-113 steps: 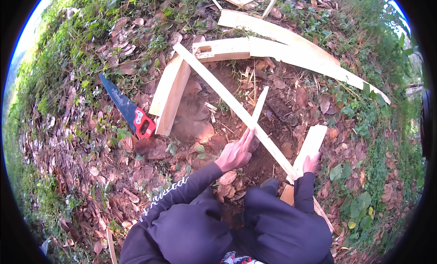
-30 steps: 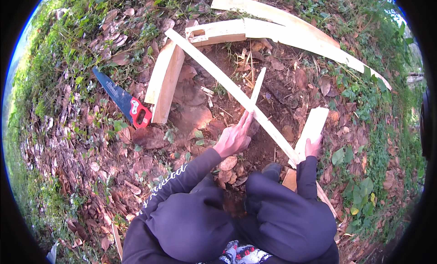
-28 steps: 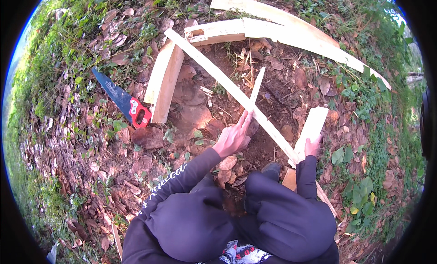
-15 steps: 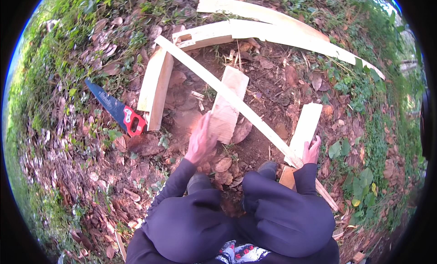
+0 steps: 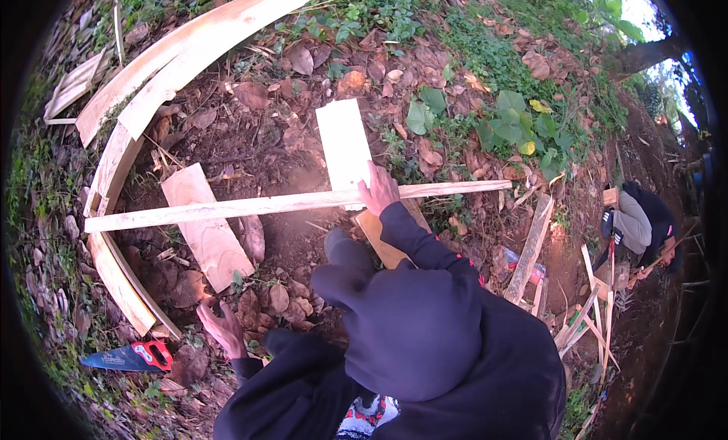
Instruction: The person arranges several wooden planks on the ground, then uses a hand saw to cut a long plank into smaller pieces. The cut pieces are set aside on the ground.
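1. We see the right hand at the centre of the frame, its fingers bent and partly spread, touching the long strip where it crosses the pale board; we cannot tell whether they grip it.
2. We see the left hand at lower left, its fingers loosely apart and holding nothing, near the lower end of the short board.
3. The right forearm slants in from lower right; the left hand points up and leftward, low over the leaves.
4. Compared with one second ago, we find the left hand off the short board, which now lies flat under the strip, and our view turned, with the saw at lower left.
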`<act>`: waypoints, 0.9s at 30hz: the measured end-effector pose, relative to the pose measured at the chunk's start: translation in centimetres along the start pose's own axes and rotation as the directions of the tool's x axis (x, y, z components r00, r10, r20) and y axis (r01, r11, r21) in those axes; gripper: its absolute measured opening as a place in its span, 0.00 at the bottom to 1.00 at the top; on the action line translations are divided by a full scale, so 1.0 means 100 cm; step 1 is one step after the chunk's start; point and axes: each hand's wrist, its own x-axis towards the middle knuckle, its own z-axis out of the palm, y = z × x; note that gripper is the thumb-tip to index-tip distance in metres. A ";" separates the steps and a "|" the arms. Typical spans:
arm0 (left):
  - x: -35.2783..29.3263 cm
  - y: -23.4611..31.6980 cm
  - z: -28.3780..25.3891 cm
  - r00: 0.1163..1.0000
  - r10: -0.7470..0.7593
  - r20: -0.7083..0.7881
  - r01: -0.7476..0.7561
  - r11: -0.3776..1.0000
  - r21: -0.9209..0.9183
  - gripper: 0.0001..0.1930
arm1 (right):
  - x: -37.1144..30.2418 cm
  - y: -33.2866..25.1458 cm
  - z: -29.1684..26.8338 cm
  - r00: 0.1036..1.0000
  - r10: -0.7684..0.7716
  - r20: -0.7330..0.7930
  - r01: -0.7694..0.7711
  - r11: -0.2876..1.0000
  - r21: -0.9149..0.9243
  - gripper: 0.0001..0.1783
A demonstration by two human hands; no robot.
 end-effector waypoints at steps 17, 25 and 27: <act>0.028 -0.015 -0.067 0.986 -0.081 -0.149 0.070 0.994 -0.080 0.07 | 0.021 -0.160 -0.088 0.968 -0.231 0.096 0.221 0.969 0.110 0.29; 0.016 -0.023 -0.218 0.979 0.141 0.147 -0.047 0.859 -0.509 0.17 | -0.051 -0.428 -0.210 0.681 -0.731 0.032 0.712 0.672 0.205 0.35; 0.007 -0.015 -0.249 0.958 0.255 0.130 -0.137 0.808 -0.573 0.20 | -0.062 -0.485 -0.238 0.579 -0.809 -0.105 0.811 0.558 0.173 0.33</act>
